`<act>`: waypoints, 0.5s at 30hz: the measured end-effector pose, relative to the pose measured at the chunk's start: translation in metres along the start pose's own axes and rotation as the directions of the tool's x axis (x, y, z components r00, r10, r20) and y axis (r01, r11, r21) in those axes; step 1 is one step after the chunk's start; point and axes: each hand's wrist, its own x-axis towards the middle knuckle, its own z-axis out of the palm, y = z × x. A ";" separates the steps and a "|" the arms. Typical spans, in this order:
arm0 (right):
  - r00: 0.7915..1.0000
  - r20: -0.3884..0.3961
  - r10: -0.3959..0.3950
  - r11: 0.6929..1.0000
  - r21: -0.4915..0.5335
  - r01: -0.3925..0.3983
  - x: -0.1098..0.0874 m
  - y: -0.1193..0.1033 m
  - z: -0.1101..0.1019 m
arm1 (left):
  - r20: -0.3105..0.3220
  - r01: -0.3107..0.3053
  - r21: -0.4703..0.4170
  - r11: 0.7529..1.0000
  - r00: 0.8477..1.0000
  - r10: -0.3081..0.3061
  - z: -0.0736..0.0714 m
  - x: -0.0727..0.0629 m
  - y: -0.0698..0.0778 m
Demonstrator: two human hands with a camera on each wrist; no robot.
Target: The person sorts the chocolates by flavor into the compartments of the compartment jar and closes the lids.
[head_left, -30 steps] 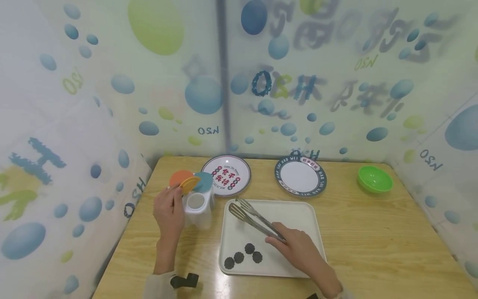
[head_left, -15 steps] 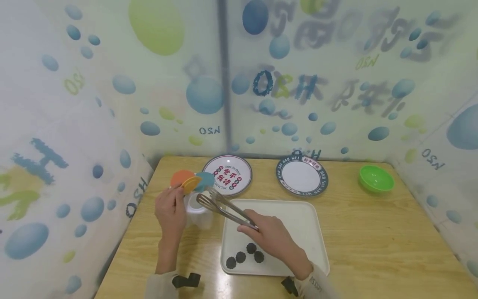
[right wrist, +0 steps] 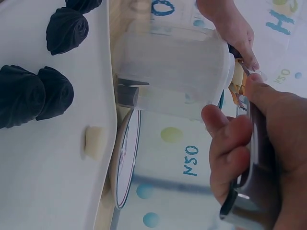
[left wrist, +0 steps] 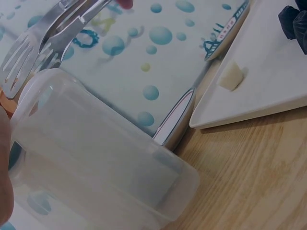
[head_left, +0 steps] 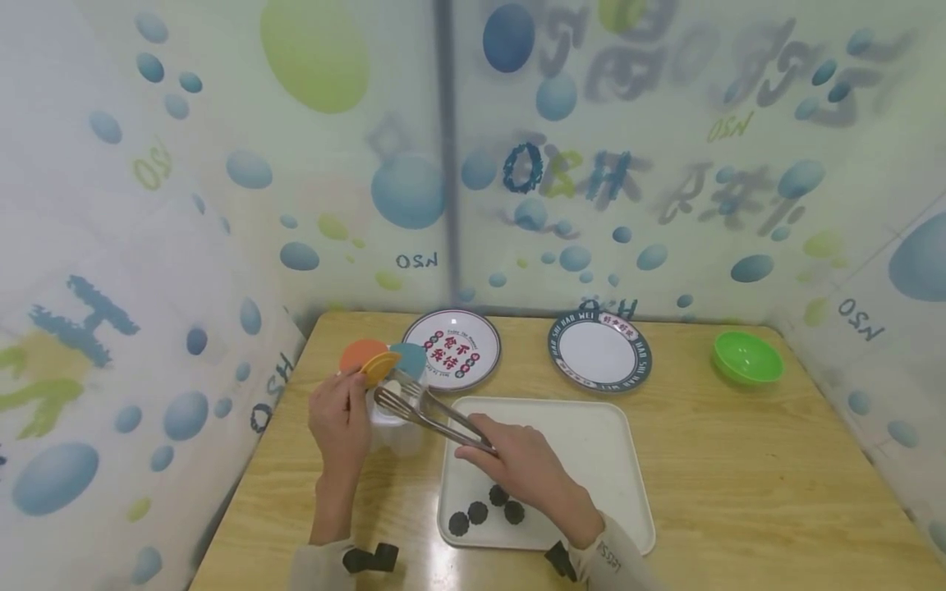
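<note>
The right hand (head_left: 521, 460) clasps steel tongs (head_left: 452, 432) in its grip — tips at the mouth of a translucent canister (left wrist: 105, 143) beside the white tray (head_left: 591, 427) — and the left hand (head_left: 340, 414) pinches a yellow lid (head_left: 378, 369).

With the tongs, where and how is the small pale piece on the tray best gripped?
Probably by two opposite sides, the tongs coming from above. In the wrist views the small pale piece looks blocky, sits on the flat tray and stands apart from the dark pieces, so a pair of sides seems free to pinch.
</note>
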 end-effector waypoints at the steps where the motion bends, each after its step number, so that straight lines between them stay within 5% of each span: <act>1: 1.000 0.002 0.005 1.000 0.002 -0.005 0.000 0.000 0.000 | -0.002 -0.002 -0.004 1.000 1.000 0.002 0.000 0.000 0.000; 15: 0.998 0.014 0.059 0.997 0.045 -0.060 -0.008 0.003 0.001 | -0.013 -0.024 -0.023 0.999 1.000 0.023 0.002 -0.001 -0.001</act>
